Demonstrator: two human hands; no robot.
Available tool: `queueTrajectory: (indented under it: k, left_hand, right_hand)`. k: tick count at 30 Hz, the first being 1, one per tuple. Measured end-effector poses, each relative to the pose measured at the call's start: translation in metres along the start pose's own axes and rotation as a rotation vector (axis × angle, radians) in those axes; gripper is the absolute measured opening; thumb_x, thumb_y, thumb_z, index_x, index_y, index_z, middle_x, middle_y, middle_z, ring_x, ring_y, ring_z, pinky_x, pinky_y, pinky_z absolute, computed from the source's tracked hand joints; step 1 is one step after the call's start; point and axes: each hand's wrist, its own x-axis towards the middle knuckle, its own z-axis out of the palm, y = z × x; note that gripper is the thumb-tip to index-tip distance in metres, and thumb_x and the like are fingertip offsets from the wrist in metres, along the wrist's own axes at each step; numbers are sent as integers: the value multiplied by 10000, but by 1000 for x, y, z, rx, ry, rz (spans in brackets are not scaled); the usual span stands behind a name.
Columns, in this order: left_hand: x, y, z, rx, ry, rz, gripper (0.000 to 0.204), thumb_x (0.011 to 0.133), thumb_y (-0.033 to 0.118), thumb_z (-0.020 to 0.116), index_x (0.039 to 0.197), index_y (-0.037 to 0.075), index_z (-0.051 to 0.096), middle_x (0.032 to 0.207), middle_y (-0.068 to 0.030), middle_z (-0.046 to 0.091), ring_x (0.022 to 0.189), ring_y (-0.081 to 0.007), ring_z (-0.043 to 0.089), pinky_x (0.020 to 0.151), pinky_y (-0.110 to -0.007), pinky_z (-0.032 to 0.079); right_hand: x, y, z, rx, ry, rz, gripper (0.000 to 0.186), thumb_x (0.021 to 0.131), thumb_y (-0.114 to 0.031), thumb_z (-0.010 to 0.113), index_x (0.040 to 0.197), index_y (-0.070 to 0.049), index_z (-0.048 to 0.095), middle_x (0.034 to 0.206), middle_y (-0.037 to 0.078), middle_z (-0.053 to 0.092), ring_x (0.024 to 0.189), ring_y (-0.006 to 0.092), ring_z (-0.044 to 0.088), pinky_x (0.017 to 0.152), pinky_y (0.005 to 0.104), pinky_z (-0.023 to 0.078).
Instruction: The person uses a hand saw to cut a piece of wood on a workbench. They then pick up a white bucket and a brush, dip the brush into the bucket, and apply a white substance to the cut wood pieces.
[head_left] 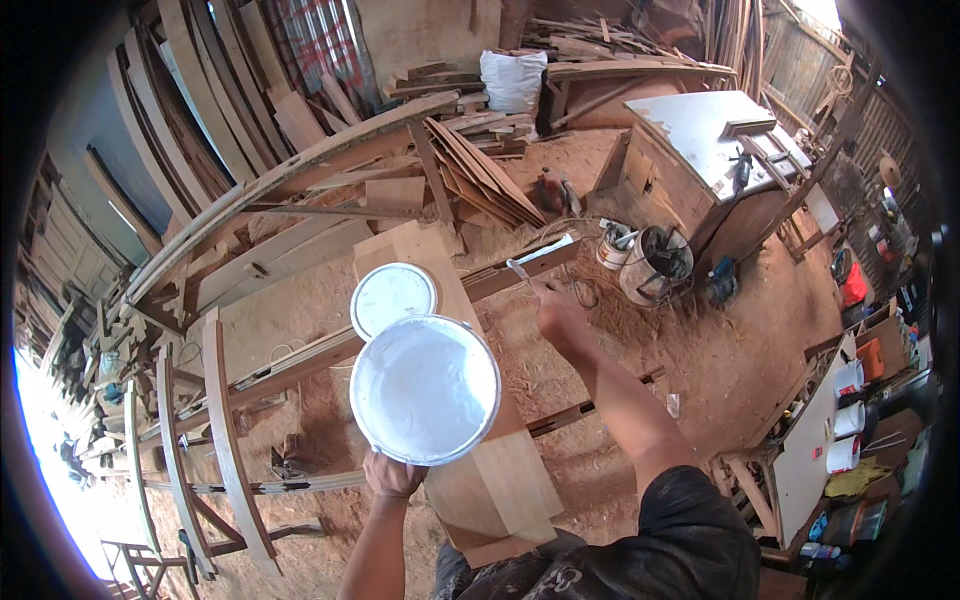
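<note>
"How far along does the work look?"

"Early, I'd judge; a white smear [556,246] covers only a short stretch at the far end of the long beam [492,284]; the rest of the beam that shows is bare brown wood, so most of it is left uncoated."

"Where is the bucket [430,461], and what has hold of it?"

"It is in front of the person, over a flat board [500,475]; the left hand [392,476] grips its near side, with the fingers mostly hidden; whether the bucket also rests on the board, I cannot tell."

"And the right hand [562,312]?"

"It is closed narrowly around a small tool [522,273], whose pale end is at the beam beside the smear; brush or scraper, I cannot tell."

"What about materials and shapes?"

"The bucket is round, with a pale rim and glossy white paste [425,395] inside; a round, white-streaked lid [394,298] is just beyond it; the board is smooth, tan and straight-edged; the floor [750,335] is reddish and crumbly; a bulging, crinkled white sack [513,82] stands near stacked wood [430,80]."
</note>
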Motion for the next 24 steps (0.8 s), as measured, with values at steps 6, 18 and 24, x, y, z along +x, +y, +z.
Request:
queueTrajectory:
  k: [6,18,24]
  left_hand:
    - [-9,-6,3,-28,-77,-38,343,876,372,761,1087,102,771,1099,-138,772,948,-367,750,775,-481,605]
    - [-13,-8,7,3,-8,-67,380,861,427,760,1090,125,769,1060,-130,776,923,-370,747,788,-470,608]
    - [-15,-17,18,-5,-38,-92,380,872,449,759,1093,140,770,1071,-115,774,934,-348,745,776,-458,610]
  right_hand:
    - [23,-33,-30,-258,-200,-64,462,951,-141,541,1402,-64,601,1138,240,669,1025,432,688,821,520,558]
    - [38,-52,-19,-344,-202,47,441,985,-87,515,1406,-169,617,1227,168,616,1126,395,666,922,524,561]
    - [52,-26,5,-337,-69,84,479,981,-92,533,1441,-192,620,1194,159,644,1090,403,662,933,513,547]
